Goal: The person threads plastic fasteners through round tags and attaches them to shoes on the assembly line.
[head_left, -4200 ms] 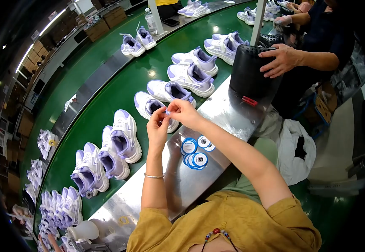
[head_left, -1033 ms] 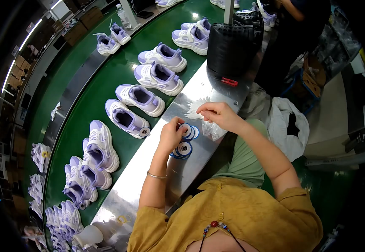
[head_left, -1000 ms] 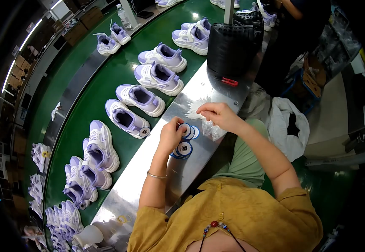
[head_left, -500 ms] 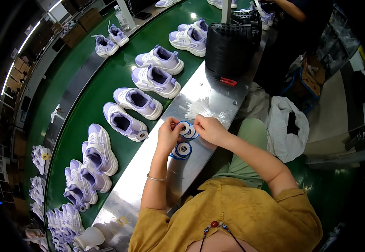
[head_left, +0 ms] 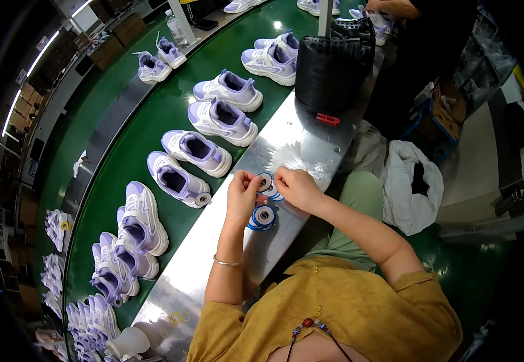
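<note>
My left hand (head_left: 243, 194) pinches a round blue-and-white tag (head_left: 264, 182) above the metal ledge. Close on its right, my right hand (head_left: 296, 187) has its fingers pressed together at the tag's side; whatever they grip is too small to make out. Below lies a stack of similar round tags (head_left: 263, 216). A bundle of thin clear fasteners (head_left: 295, 158) is spread on the ledge behind my hands. The nearest white-and-purple shoe (head_left: 178, 179) stands on the green belt with a round tag (head_left: 202, 199) at its heel.
More shoes (head_left: 222, 119) stand along the curved green belt (head_left: 221, 177). A black cylindrical cushion (head_left: 333, 73) and a red cutter (head_left: 327, 119) are on the ledge's far part. A white bag (head_left: 414, 186) lies at the right. A co-worker's hand (head_left: 393, 8) is at top right.
My right hand has come from over the fasteners to beside the tag near my left hand. The co-worker's hand is at a shoe. The shoes have shifted slightly down the view.
</note>
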The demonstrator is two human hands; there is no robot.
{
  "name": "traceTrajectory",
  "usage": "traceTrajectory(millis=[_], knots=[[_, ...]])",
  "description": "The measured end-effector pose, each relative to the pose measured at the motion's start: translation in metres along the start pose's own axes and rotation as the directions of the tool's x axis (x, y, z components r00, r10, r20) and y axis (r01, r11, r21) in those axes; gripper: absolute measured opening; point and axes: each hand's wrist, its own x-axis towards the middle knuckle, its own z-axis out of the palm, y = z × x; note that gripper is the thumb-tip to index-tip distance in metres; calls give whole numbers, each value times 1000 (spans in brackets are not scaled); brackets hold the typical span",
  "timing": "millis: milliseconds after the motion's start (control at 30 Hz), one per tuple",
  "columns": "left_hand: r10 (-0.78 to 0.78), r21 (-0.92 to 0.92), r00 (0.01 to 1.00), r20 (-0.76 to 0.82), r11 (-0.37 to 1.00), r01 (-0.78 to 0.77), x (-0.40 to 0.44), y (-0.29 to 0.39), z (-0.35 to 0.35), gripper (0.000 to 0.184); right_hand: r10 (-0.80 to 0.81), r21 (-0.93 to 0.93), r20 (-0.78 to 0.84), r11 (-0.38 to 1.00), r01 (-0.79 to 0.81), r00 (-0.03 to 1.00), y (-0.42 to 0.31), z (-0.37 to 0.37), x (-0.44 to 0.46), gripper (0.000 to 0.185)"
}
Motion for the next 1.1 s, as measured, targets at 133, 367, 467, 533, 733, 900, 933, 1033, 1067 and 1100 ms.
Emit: traceTrajectory(millis=[133, 367, 467, 533, 733, 900, 933, 1033, 1067, 1100], knots=[[6, -73, 1000, -3, 997, -6, -2, -1, 4, 11, -13, 3, -42, 1000, 13, 999, 0, 1, 5, 11], [91, -323, 996, -5, 942, -88, -2, -12, 10, 18, -60, -31, -150, 998, 56, 987, -2, 6, 9, 8], [54, -381, 998, -36, 922, -63, -1, -15, 11, 19, -76, 33, -148, 996, 81, 986, -4, 5, 8, 9], [108, -375, 993, -54, 919, -121, 1, -18, 12, 15, -138, 43, -207, 988, 150, 969, -5, 6, 6, 7], [86, -368, 996, -25, 926, -89, 2, -13, 17, 15, -171, 77, -230, 978, 193, 958, -10, 1, 6, 6], [42, -315, 999, -22, 948, -47, 4, -14, 15, 14, -236, 95, -188, 962, 257, 953, -7, 2, 10, 6], [124, -219, 989, -76, 966, -138, 4, -15, 17, 12, -262, 95, -185, 954, 283, 947, -5, 3, 11, 7], [323, 43, 933, -157, 946, -320, 5, -15, 21, 9, -20, 516, 15, 857, 10, 1000, -4, 1, 18, 10], [438, 205, 882, -175, 892, -402, 4, -11, 21, 7, -21, 517, 15, 856, 10, 1000, -5, -2, 22, 10], [438, 206, 882, -175, 892, -402, 2, -7, 22, 7, 2, 608, 133, 789, -83, 991, -8, -7, 26, 11]])
